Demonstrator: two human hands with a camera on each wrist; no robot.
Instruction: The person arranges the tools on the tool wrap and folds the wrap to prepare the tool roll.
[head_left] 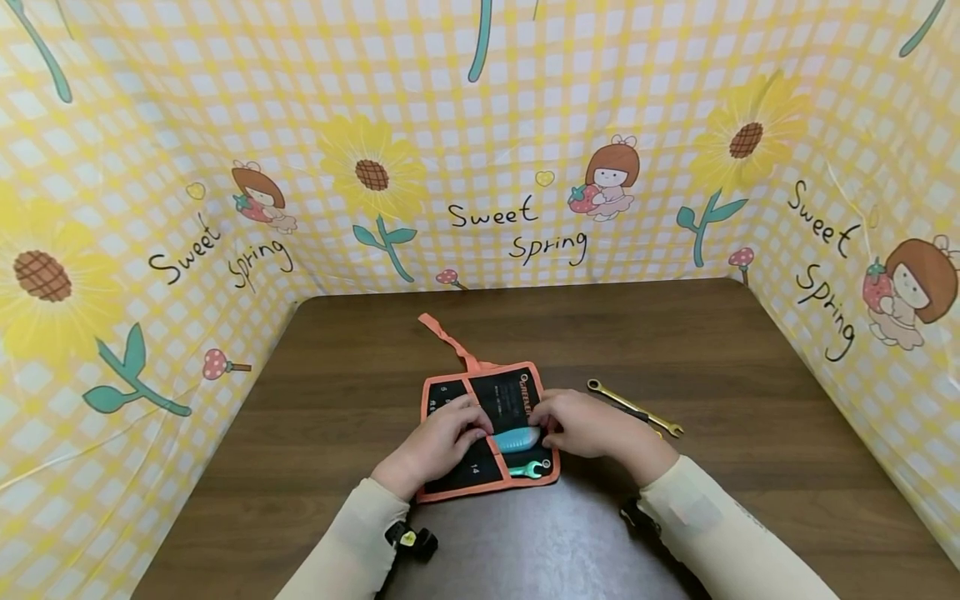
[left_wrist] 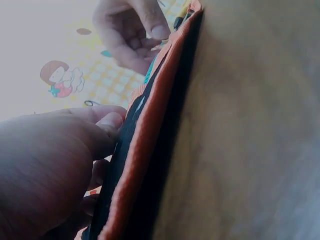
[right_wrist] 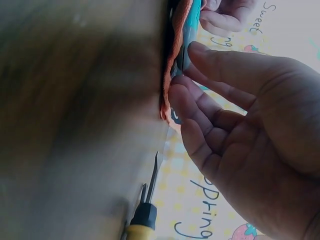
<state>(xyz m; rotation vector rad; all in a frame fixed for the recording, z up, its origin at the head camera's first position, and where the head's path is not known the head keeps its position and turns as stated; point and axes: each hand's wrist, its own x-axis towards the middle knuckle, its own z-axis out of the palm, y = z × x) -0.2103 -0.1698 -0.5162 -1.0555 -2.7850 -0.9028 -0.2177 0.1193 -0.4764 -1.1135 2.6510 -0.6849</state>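
Note:
A black tool pouch with orange trim lies unfolded on the table. Across its orange middle strip sits a light-blue ribbed tool, perhaps a utility knife; its left end is in the pocket by the strip. My right hand pinches the tool's greyish right end, seen closer in the right wrist view. Over the pouch's left half, my left hand pinches the pocket edge at the strip between thumb and fingers. Below the blue tool, a green wrench lies tucked in the pouch.
A gold combination wrench lies right of the pouch, partly behind my right hand. Near it, a screwdriver with a black and yellow handle shows in the right wrist view. An orange strap extends from the pouch's far edge. Checked cloth walls surround the table.

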